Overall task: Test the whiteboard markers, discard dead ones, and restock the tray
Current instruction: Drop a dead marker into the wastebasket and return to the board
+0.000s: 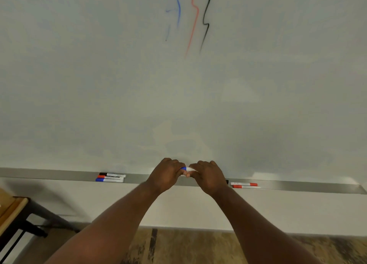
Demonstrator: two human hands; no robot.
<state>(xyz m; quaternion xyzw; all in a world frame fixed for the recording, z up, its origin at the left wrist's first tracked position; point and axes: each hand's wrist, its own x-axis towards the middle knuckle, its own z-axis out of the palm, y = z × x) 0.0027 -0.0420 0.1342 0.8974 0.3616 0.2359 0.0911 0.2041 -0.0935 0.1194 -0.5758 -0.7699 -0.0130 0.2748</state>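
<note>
Just above the tray (59,175), a blue marker (186,169) sits gripped between both hands, left hand (165,174) on the cap end, right hand (208,176) on the white barrel. Press or pull straight along its axis, I'd say. Whether the cap is seated or coming off is hidden by fingers.

Both hands cover most of the blue marker (185,168) in the lower middle of the picture; only a bit of blue cap and white body peeks out between the left hand (165,175) and the right hand (208,177). The right wrist hides most of a black marker (227,181) on the tray (59,174). The marker labels are too small to read. The top edge cuts off the wavy lines (195,11), and the left edge cuts off a wooden table (12,208).
</note>
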